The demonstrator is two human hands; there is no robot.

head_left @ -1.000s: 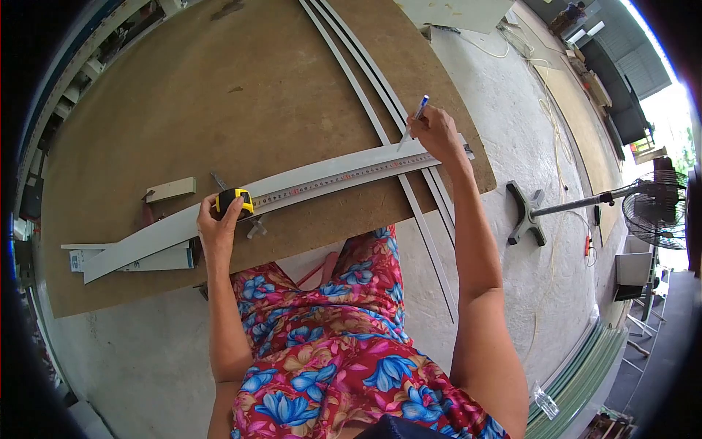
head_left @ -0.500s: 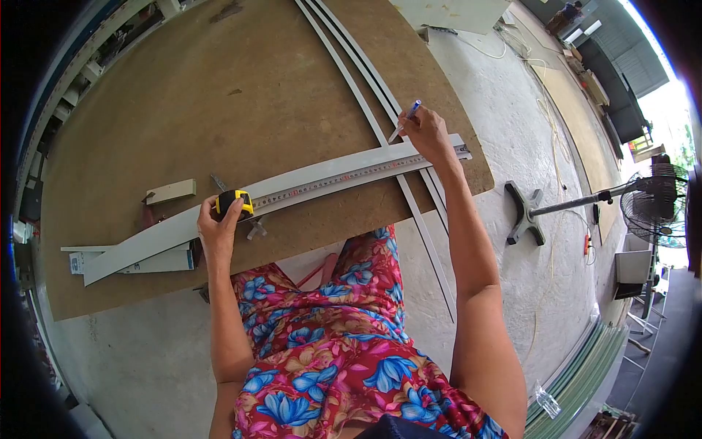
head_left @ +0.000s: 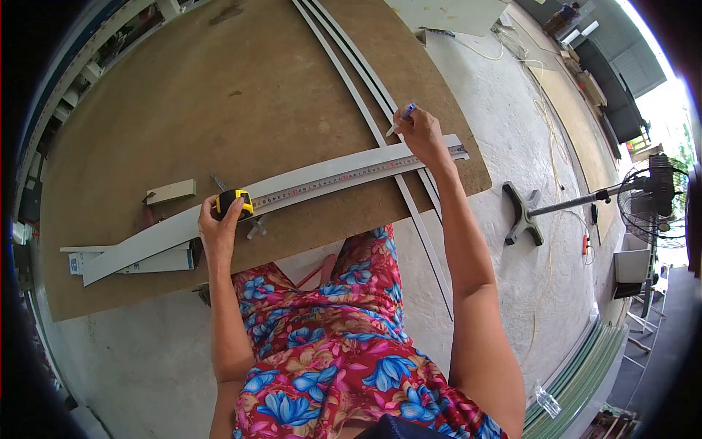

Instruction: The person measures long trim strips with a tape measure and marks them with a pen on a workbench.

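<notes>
My left hand is closed around a yellow and black tape measure at the left part of a long white strip. The tape's blade is pulled out along that strip, reaching its right end. Between the fingers of my right hand is a pen with a blue end, held slanted just above the strip's far edge. Narrow white strips pass under the long strip, crossing it near my right hand.
The brown work table carries a small wooden block and a white and blue box at the left. On the floor to the right stands a fan on a cross-shaped base. A person is far off at upper right.
My right hand has shifted slightly left and toward the table's far side with the pen. The left hand and tape measure stay in place.
</notes>
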